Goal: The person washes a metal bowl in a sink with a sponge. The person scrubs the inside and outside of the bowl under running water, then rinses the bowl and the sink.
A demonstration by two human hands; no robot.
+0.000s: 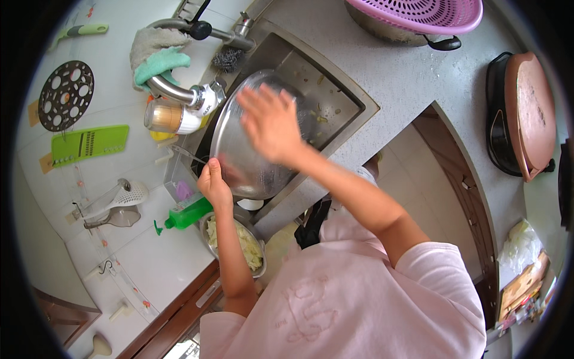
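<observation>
A shiny stainless-steel basin (262, 172) is held tilted over the metal sink (343, 89), its surface wet. My left hand (216, 184) grips the basin's rim on the near left, thumb on top. Spread flat, my right hand (271, 123) is over the basin's surface with fingers apart; it is blurred, and I cannot tell whether the palm touches the metal. Scraps of vegetable (321, 118) lie on the sink floor. Above the basin's left side is the faucet with a white water filter (206, 96).
Grey and green cloths (161, 58) hang over the faucet. A steel scourer (228, 59) sits behind the sink. A green pump bottle (188, 212) and a bowl of chopped vegetable (244, 244) are at left. A pink colander (421, 15) rests in a pan; an electric pan (529, 116) stands right.
</observation>
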